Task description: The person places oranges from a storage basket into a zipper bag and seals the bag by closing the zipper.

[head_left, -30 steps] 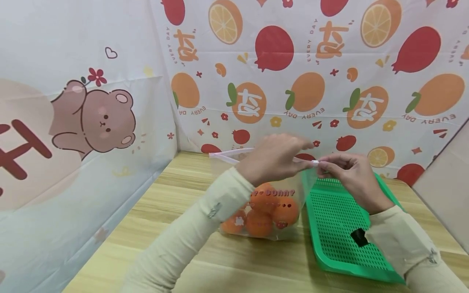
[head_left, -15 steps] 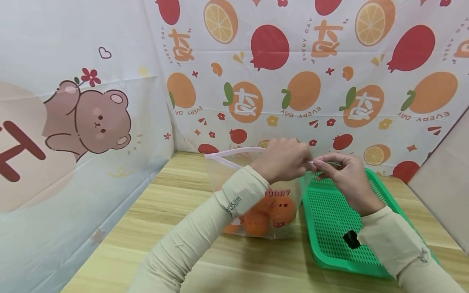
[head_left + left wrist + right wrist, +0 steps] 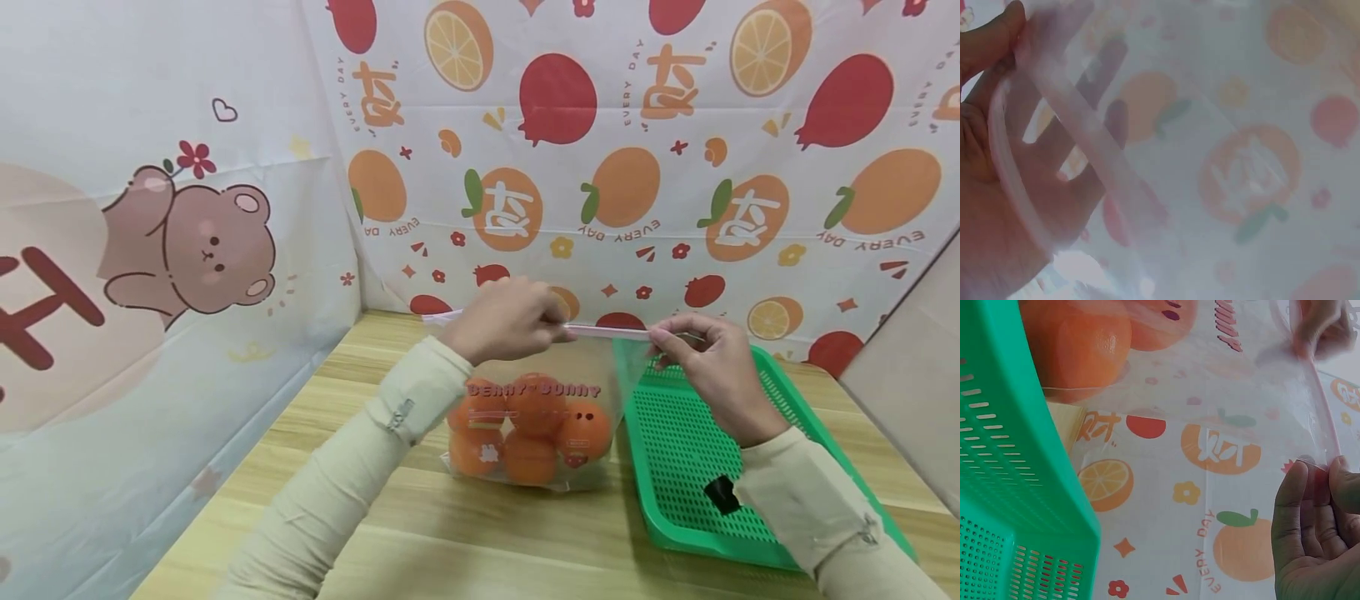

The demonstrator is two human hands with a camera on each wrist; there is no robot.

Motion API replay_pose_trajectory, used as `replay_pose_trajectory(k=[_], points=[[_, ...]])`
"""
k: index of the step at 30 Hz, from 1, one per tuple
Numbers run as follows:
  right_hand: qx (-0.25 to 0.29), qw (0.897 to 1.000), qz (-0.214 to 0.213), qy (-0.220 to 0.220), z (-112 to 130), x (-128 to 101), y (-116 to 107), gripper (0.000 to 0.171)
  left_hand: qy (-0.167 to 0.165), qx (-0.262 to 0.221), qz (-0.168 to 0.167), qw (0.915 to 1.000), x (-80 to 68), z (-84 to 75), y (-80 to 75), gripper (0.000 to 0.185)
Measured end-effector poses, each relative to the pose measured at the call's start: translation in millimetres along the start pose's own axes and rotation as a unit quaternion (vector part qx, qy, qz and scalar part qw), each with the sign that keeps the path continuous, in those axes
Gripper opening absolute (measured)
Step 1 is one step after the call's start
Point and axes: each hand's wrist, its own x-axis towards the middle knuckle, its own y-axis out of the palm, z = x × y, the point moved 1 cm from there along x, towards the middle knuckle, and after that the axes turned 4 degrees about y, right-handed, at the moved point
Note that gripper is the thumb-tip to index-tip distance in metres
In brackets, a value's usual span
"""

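Bag: clear zip bag (image 3: 528,400) printed "BERRY BUNNY", standing on the wooden table (image 3: 465,533) near its far edge, just left of the green perforated tray (image 3: 690,467); oranges (image 3: 525,429) piled at the bottom.
Left hand: left hand (image 3: 504,319) now well left of its spot half a second ago, fingers curled and pinching the pink zip strip (image 3: 600,332) near mid-length.
Right hand: right hand (image 3: 705,362) pinching the strip's right end between thumb and fingertips, hardly moved, above the tray's far left corner.
Change: hands apart instead of touching; strip between them now straight and flat.
Meaning: probably pressed shut along that stretch, the left end past the hand hard to tell.
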Motion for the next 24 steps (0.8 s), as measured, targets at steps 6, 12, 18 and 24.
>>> replay_pose_trajectory(k=[6, 12, 18, 24], points=[[0.012, 1.000, -0.002, 0.001, -2, -1, -3, 0.022, -0.027, -0.053, 0.007, 0.9982, -29.6, 30.1, -12.4, 0.017], [0.013, 1.000, -0.007, 0.002, -4, -2, -4, 0.022, -0.043, -0.059, -0.005, 0.9973, -57.5, 53.3, -24.9, 0.023], [0.034, 0.999, -0.008, 0.005, -6, -4, -5, 0.021, -0.073, -0.056, -0.016, 0.9956, -81.7, 71.3, -35.9, 0.015], [0.010, 1.000, -0.006, 0.002, -5, -3, -2, 0.022, -0.071, -0.068, -0.048, 0.9940, -103.6, 85.8, -35.6, 0.015]])
